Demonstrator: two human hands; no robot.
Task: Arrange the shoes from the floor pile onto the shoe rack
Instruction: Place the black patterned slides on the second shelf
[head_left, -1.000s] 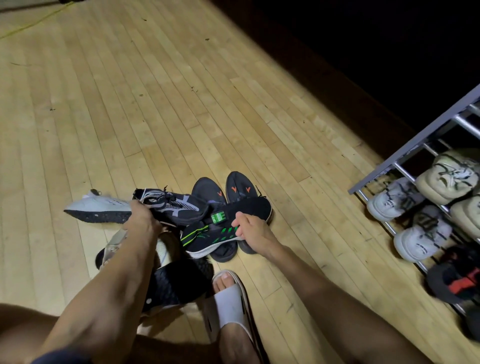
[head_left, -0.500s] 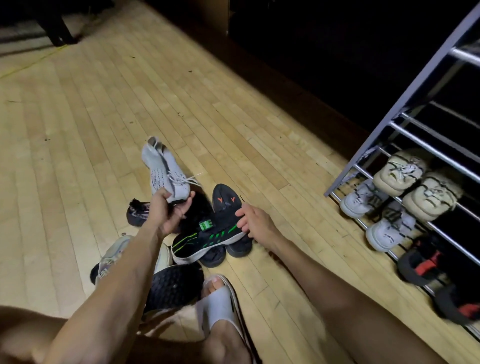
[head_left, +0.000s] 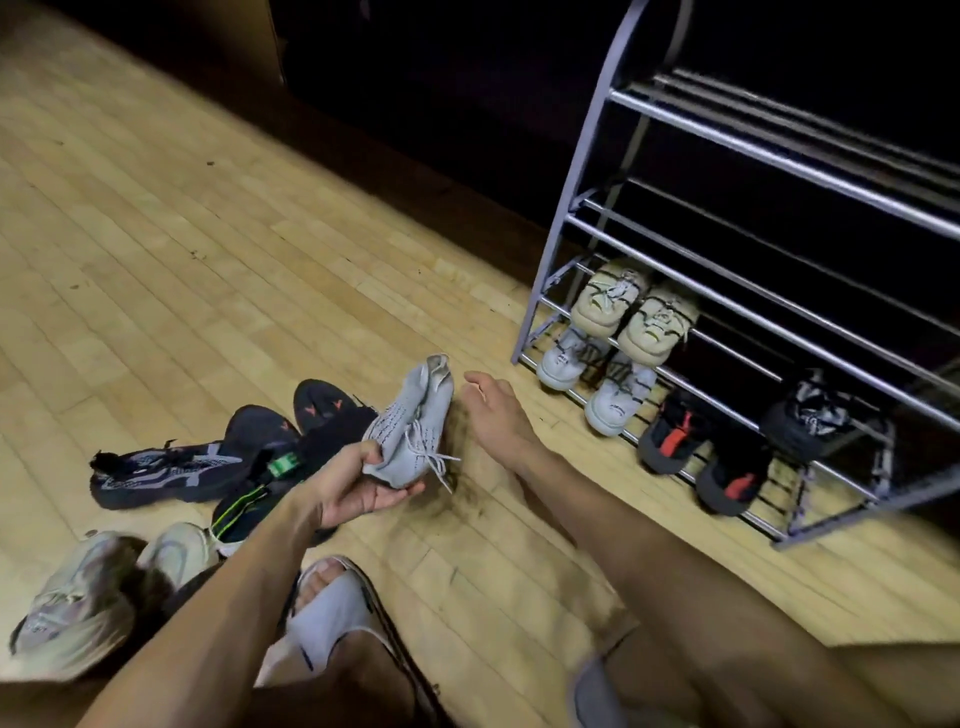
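Observation:
My left hand (head_left: 358, 486) grips a light grey knit sneaker (head_left: 413, 428) by its toe end, heel pointing up, laces dangling. My right hand (head_left: 498, 410) hovers just right of it, fingers apart, holding nothing. The floor pile lies to the left: a dark patterned sneaker (head_left: 161, 470), a black sneaker with green stripes (head_left: 249, 499), a pair of black shoes with orange marks (head_left: 317, 405) and pale sneakers (head_left: 83, 597) at bottom left. The metal shoe rack (head_left: 779, 161) stands at right; beige, white, black-red and black-white shoes sit on its lower tiers.
My foot in a white slide sandal (head_left: 332, 613) rests on the wooden floor (head_left: 208, 234) below the pile. A dark wall runs behind the rack. The rack's upper bars hold no shoes.
My left hand carried the grey sneaker rightward toward the rack. My right hand let go of the black-green sneaker and moved right. The view swung toward the rack.

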